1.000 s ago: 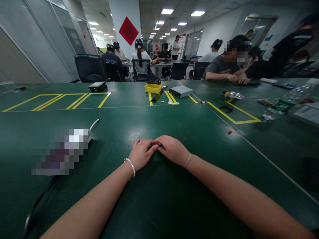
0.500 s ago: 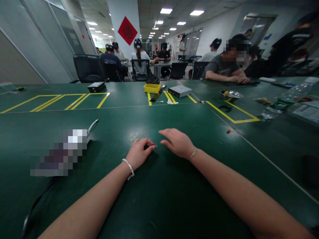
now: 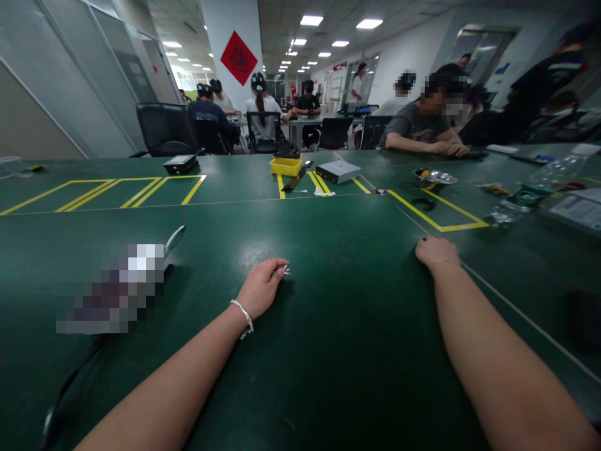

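My left hand (image 3: pixel 260 285) pinches a small silvery metal piece (image 3: pixel 287 270) between thumb and fingertips, just above the green table. Its exact kind is too small to make out. Over to the right, my right hand (image 3: pixel 436 252) rests on the table beside the pale seam, fingers curled down and closed. Whatever is under or in those fingers is hidden by the hand. A wide gap of bare green tabletop (image 3: pixel 352 300) separates the two hands.
On the left lies a pixelated device (image 3: pixel 117 288) with a cord. Farther back are a yellow tray (image 3: pixel 286 166), a grey box (image 3: pixel 338 171), a black box (image 3: pixel 181 164), a metal bowl (image 3: pixel 436 177) and a plastic bottle (image 3: pixel 526 194). A person (image 3: pixel 422 128) sits across the table.
My right hand has moved from beside the left one out to the right, covering the spot where a small red piece lay. My left hand stays put; its held piece has turned slightly.
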The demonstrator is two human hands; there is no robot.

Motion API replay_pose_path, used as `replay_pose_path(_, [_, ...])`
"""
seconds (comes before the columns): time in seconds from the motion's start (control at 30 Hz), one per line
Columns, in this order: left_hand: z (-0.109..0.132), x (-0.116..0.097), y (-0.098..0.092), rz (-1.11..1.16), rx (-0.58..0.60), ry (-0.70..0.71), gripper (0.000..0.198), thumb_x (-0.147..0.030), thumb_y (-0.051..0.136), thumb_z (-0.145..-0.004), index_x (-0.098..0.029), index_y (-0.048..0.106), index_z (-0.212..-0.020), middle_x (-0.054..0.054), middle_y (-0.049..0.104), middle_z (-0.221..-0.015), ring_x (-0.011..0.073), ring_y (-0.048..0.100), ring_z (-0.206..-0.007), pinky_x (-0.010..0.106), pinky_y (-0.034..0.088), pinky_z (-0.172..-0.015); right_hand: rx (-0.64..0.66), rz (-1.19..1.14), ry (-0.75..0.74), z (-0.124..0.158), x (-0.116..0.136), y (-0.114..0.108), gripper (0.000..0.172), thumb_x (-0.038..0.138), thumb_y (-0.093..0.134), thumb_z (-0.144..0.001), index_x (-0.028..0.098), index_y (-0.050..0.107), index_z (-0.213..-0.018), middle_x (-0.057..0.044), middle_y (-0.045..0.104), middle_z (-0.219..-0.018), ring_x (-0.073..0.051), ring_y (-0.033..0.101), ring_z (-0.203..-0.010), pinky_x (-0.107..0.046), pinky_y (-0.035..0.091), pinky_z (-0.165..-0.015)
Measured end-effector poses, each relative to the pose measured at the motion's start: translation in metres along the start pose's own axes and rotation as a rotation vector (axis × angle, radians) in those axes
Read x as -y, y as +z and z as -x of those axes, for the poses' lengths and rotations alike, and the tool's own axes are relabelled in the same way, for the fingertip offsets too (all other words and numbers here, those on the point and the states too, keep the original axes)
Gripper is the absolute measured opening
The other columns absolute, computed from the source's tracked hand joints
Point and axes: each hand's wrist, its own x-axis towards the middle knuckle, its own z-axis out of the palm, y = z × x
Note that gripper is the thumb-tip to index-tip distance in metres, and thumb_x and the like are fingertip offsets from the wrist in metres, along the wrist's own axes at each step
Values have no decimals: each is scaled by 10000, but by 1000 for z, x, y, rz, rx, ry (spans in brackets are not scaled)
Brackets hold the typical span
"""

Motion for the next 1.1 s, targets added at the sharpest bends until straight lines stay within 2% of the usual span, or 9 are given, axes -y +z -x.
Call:
replay_pose_path(0.1, [0,0,0,2,-4,3,257,-274,365,-832,-213,548,-1002,23,609,-914,160,557,-867,305,439,-775,27,123,70,3,8,-2,345,183,394,-730,62,597,-981,-224,554,-1004,-300,526,-923,-395,422,-726])
replay_pose_path(0.3, [0,2,1,-27,7,27,251,-280,370,-832,-213,553,-991,26,609,-935,165,552,-895,311,433,-799,-76,183,74,18,23,-11,318,115,384,-724,54,639,-905,-206,583,-950,-286,542,-890,-370,446,-683])
replay_pose_path(0.4, [-1,2,3,-61,13,51,244,-284,375,-834,-210,553,-985,29,607,-950,173,542,-923,321,423,-823,-84,53,19,24,35,-18,307,99,399,-715,100,643,-901,-173,591,-958,-274,545,-895,-381,441,-714])
replay_pose_path(0.5, [-1,2,4,-105,13,85,247,-269,373,-837,-197,542,-1003,37,607,-954,178,537,-930,332,410,-843,-62,-258,-81,34,61,-24,259,122,436,-718,151,641,-873,-119,606,-945,-243,547,-899,-390,417,-792])
replay_pose_path(0.63, [0,0,5,-165,-5,109,254,-238,374,-835,-179,510,-1041,50,600,-956,181,538,-918,331,407,-843,158,-801,-166,66,117,-28,181,132,526,-682,146,616,-839,-87,632,-878,-175,575,-818,-352,439,-794])
replay_pose_path(0.77, [2,-3,5,-212,7,167,239,-220,369,-836,-178,500,-1032,53,580,-960,178,529,-911,321,408,-834,592,-1153,-310,111,168,-29,185,63,577,-627,143,594,-792,-56,645,-852,-110,589,-771,-274,461,-776])
replay_pose_path(0.87, [4,-3,6,-224,-2,206,220,-214,357,-840,-182,498,-1006,47,567,-924,173,523,-879,317,412,-813,910,-1297,-322,138,187,-30,202,36,592,-606,131,586,-785,-51,644,-826,-95,591,-741,-257,463,-759])
replay_pose_path(0.97, [4,-4,6,-220,-5,209,180,-209,360,-836,-188,511,-932,36,554,-875,167,517,-833,311,418,-779,1035,-1300,-294,152,194,-30,168,71,609,-617,122,580,-775,-38,640,-757,-81,584,-654,-237,471,-686])
replay_pose_path(1.1, [3,-5,5,-149,-4,194,150,-202,378,-827,-191,515,-888,25,550,-848,159,513,-810,298,419,-751,1042,-1371,-313,157,196,-22,169,125,664,-580,126,569,-720,7,606,-626,-69,551,-563,-220,453,-606])
